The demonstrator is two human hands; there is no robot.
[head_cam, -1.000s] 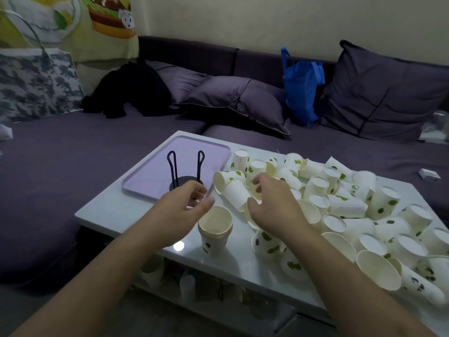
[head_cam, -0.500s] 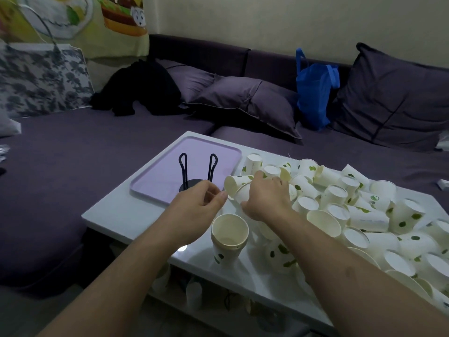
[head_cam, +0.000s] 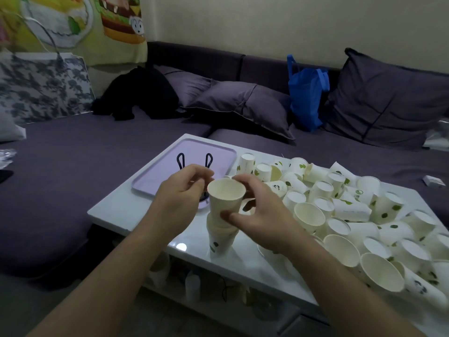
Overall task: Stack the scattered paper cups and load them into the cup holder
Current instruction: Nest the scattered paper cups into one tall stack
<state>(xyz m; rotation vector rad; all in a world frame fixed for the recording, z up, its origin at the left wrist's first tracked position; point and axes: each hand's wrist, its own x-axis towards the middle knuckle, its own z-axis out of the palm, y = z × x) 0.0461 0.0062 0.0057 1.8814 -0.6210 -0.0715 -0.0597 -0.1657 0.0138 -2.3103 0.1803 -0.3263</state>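
My right hand [head_cam: 261,212] grips a paper cup [head_cam: 226,203] over the upright cup [head_cam: 220,239] near the table [head_cam: 126,207] edge; left hand [head_cam: 181,198], fingers curled, empty, blocks the black cup holder [head_cam: 194,161] on the purple tray [head_cam: 158,176]. Scattered cups [head_cam: 352,215] crowd my right.
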